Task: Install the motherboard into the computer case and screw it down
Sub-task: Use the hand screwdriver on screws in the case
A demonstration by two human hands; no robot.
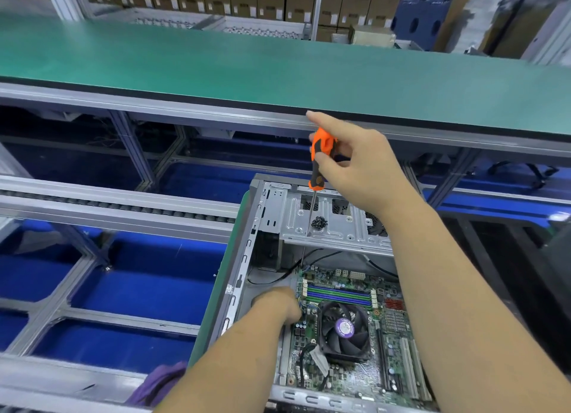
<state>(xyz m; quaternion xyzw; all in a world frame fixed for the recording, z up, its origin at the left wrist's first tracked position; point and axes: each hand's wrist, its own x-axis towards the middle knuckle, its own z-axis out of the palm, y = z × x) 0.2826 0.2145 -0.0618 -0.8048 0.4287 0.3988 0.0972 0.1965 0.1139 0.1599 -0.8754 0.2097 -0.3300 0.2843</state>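
Note:
The green motherboard [349,292] with a black CPU fan [344,329] lies inside the open grey computer case [244,276]. My right hand [358,162] grips an orange-and-black screwdriver [319,162] upright above the case; its long shaft runs down past the drive cage to the board's far left corner. My left hand [278,307] rests with curled fingers on the board's left edge beside the fan; its fingertips are hidden. A small pile of black screws [319,222] sits on the metal drive cage [327,224].
A green-topped workbench [247,63] runs across behind the case. A roller conveyor rail [108,205] lies to the left, over blue floor panels and an aluminium frame. A purple cloth [160,381] lies at the near left of the case. Cardboard boxes are stacked at the back.

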